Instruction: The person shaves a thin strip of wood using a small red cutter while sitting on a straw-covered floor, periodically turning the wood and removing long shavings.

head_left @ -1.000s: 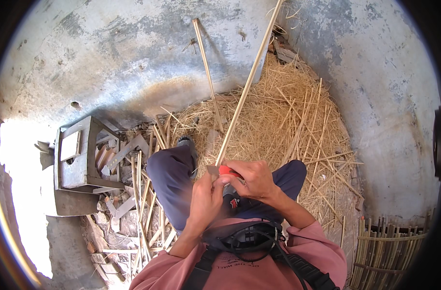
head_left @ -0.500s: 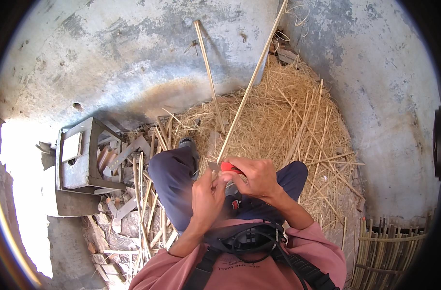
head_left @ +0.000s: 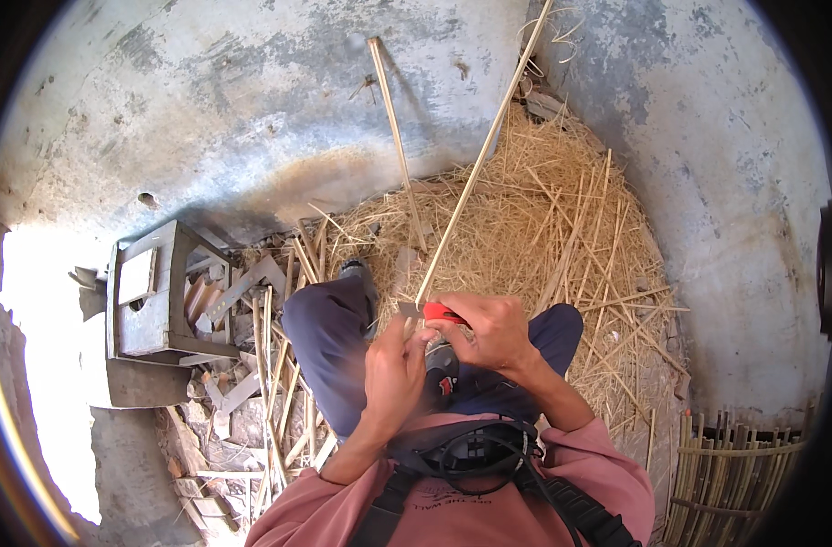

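Note:
My right hand [head_left: 496, 330] is closed round the red handle of a knife [head_left: 445, 314]. Its flat grey blade points left and lies against the near part of a long, pale bamboo strip [head_left: 471, 187]. With fingers and thumb pinched together, my left hand [head_left: 394, 372] grips the strip's near end, just below the blade. From there the strip slants up and away to the right, toward the corner of the walls. Both hands are close together between my bent knees. The exact contact of blade and strip is partly hidden by my fingers.
Pale shavings [head_left: 516, 196] cover the floor ahead, with loose strips on their right. Another strip [head_left: 394, 123] leans on the far wall. A wooden box frame [head_left: 170, 292] sits to the left, near more strips [head_left: 274, 392]. An upright stick bundle [head_left: 735, 474] stands at lower right.
Both hands and the knife have shifted slightly to the right. The far part of the bamboo strip has swung a little right as well. My grip is the same.

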The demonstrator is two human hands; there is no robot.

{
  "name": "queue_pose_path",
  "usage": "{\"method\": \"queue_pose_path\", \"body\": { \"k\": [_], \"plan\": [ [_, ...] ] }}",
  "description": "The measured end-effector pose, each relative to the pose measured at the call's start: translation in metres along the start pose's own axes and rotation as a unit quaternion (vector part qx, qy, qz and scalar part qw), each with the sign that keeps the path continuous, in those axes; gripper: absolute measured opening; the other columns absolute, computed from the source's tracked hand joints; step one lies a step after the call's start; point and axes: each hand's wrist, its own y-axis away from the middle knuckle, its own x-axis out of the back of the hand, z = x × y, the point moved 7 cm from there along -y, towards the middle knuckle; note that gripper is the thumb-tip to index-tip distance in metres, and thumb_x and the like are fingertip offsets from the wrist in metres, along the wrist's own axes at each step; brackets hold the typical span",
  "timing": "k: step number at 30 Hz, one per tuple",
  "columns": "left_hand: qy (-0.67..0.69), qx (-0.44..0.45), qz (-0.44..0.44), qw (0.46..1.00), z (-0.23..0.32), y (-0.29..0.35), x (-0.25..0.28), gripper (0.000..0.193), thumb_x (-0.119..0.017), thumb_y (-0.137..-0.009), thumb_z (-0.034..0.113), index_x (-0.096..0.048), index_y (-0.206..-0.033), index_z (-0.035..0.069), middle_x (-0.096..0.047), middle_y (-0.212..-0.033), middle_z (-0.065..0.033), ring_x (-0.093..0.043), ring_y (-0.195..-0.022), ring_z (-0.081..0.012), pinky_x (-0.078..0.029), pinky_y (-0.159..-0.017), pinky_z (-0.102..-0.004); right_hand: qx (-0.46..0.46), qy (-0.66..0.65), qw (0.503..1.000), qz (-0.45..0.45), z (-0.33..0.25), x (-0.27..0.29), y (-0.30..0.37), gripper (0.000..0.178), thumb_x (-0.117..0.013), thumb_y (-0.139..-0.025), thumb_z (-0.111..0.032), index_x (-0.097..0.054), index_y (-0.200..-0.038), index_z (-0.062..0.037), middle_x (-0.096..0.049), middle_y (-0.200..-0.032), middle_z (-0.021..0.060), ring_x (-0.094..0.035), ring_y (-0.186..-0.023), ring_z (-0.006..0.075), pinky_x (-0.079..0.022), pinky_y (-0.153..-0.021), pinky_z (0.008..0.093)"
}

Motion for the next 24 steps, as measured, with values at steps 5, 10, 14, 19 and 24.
{"method": "queue_pose_path", "body": {
  "k": [5,10,14,19,24],
  "plan": [
    [-0.032,-0.01,0.012,0.999,-0.0084,0.0016,-0.0019,0.024,-0.064,-0.106,0.017,-0.06,-0.112,-0.006,-0.06,-0.072,-0.0262,-0.061,-0.063,-0.0458,-0.044,-0.057,-0.0503,0.002,0.009,1.0,0.006,0.0006,-0.0005,0.0005,0.029,-0.077,-0.092,-0.036,-0.076,-0.105,-0.0098,-0.074,-0.083,0.0046,-0.071,-0.061,0.0256,-0.051,-0.05,0.0376],
    [-0.026,-0.017,0.009,0.999,-0.0025,-0.0005,-0.0007,0.024,-0.063,-0.107,0.016,-0.06,-0.114,-0.007,-0.06,-0.072,-0.0273,-0.061,-0.066,-0.0482,-0.044,-0.058,-0.0519,0.003,0.013,1.0,0.015,0.0026,-0.0004,0.0006,0.027,-0.078,-0.092,-0.035,-0.076,-0.103,-0.01,-0.074,-0.081,0.0044,-0.07,-0.06,0.0254,-0.051,-0.05,0.0375],
    [-0.031,-0.024,0.012,0.999,-0.0044,0.0002,0.0006,0.025,-0.063,-0.106,0.014,-0.061,-0.118,-0.008,-0.062,-0.074,-0.0275,-0.063,-0.067,-0.0477,-0.045,-0.06,-0.0517,0.01,0.012,1.0,0.007,0.0023,-0.0002,-0.0006,0.026,-0.078,-0.093,-0.034,-0.076,-0.102,-0.01,-0.073,-0.08,0.0044,-0.07,-0.06,0.0252,-0.051,-0.05,0.0373],
    [-0.031,-0.019,0.024,0.999,-0.0067,0.0033,0.001,0.027,-0.063,-0.106,0.012,-0.061,-0.124,-0.008,-0.066,-0.078,-0.0278,-0.065,-0.07,-0.0473,-0.047,-0.062,-0.0518,0.01,0.016,1.0,0.019,0.0012,0.0014,-0.0024,0.026,-0.077,-0.092,-0.034,-0.076,-0.102,-0.01,-0.074,-0.081,0.0041,-0.07,-0.06,0.0248,-0.051,-0.051,0.0371],
    [-0.046,-0.024,0.034,0.998,-0.0048,0.0044,0.0028,0.028,-0.062,-0.106,0.011,-0.062,-0.126,-0.008,-0.067,-0.079,-0.0281,-0.066,-0.072,-0.0475,-0.049,-0.064,-0.0517,0.018,0.013,0.999,0.023,0.0033,0.0009,-0.0029,0.023,-0.076,-0.094,-0.032,-0.076,-0.103,-0.0106,-0.074,-0.082,0.004,-0.07,-0.06,0.0248,-0.052,-0.051,0.0374]
  ]
}}
